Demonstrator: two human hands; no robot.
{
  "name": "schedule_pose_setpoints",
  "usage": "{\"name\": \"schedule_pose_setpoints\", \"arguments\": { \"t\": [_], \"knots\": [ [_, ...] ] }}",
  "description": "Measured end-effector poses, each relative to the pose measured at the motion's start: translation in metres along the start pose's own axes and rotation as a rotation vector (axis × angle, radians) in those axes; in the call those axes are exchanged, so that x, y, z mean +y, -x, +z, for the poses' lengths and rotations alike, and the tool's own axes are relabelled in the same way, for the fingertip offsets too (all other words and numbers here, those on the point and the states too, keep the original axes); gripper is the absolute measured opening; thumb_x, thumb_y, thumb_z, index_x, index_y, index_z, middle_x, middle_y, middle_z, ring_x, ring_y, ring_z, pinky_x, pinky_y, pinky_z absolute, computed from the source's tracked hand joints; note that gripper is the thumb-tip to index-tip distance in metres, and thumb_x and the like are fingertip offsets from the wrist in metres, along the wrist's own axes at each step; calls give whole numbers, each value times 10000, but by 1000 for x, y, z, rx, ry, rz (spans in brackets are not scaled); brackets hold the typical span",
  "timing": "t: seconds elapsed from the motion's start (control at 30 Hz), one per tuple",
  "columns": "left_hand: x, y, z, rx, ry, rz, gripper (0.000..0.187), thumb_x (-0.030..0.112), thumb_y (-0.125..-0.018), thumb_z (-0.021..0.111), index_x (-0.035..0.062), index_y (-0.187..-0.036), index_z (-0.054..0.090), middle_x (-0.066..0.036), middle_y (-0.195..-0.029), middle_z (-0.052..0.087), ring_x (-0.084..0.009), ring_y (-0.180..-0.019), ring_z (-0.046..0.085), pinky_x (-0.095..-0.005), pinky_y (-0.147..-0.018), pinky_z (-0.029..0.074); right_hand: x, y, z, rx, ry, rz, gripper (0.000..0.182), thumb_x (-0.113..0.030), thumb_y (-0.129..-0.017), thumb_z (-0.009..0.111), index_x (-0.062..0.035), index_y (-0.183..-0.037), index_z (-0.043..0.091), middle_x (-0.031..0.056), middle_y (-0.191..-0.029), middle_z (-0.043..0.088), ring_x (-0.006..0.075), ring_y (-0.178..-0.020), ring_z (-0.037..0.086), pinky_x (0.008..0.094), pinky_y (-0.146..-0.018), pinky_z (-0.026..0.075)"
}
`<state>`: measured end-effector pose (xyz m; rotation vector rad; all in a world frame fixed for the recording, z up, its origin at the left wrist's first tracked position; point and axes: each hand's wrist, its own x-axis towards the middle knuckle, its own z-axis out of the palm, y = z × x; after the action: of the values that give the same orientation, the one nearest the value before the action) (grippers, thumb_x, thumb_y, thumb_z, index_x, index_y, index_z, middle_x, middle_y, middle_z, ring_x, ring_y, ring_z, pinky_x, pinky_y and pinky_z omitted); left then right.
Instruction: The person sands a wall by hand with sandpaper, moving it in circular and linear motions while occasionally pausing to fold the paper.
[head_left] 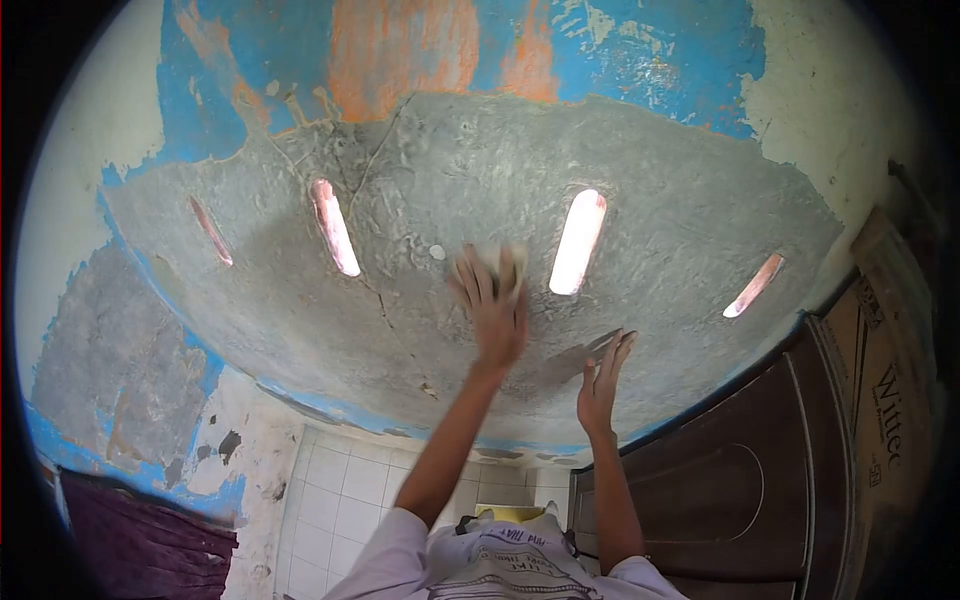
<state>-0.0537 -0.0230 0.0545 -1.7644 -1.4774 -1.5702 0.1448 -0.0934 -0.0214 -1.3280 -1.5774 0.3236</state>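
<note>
Against the grey wall, between the two bright middle slots, a pale pad lies under the fingers of your left hand. Its long axis seems to run crosswise to them, though blur softens its ends. Those fingers are spread; whether they grip is unclear. Your right hand, fingers straight, is lower right.

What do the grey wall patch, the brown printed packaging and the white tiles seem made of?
Grey wall patch: probably cement plaster, matte and rough, with ripples and cracks.
Brown printed packaging: likely cardboard, dull, with dark lettering.
White tiles: perhaps ceramic, smooth-looking with thin joint lines; glaze unclear.
</note>
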Motion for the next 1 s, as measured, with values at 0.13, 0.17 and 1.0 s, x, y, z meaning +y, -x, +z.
{"name": "schedule_pose_setpoints", "arguments": {
  "t": [0.13, 0.17, 1.0],
  "knots": [
    [26, -110, -52, -18, -1, 174, 524, 319, -1093, 393, 147, -1588, 401, -240, -1703, 62, -532, -1540, 27, -695, -1200, 4, -12, -1, 11, 55, -43, 14, 777, -493, -1096, 359, -75, -1651, 12, 220, -1702, -126, 425, -1569, -97, 546, -1258, 75],
    [26, -114, -54, -38, -18, 176, 524, 329, -1095, 385, 155, -1589, 401, -224, -1708, 68, -527, -1543, 25, -688, -1204, 10, -16, -2, 12, 65, -66, 24, 776, -487, -1097, 363, -75, -1651, 7, 214, -1704, -126, 424, -1569, -96, 546, -1259, 74],
    [2, 74, 36, -54, -63, -136, 578, 333, -1098, 341, 121, -1631, 275, -283, -1692, -7, -528, -1541, -51, -680, -1204, -41, 30, 17, 9, 63, 87, 8, 776, -475, -1102, 332, -68, -1647, -41, 234, -1703, -100, 441, -1569, -71, 627, -1226, 1]
  ]
}}
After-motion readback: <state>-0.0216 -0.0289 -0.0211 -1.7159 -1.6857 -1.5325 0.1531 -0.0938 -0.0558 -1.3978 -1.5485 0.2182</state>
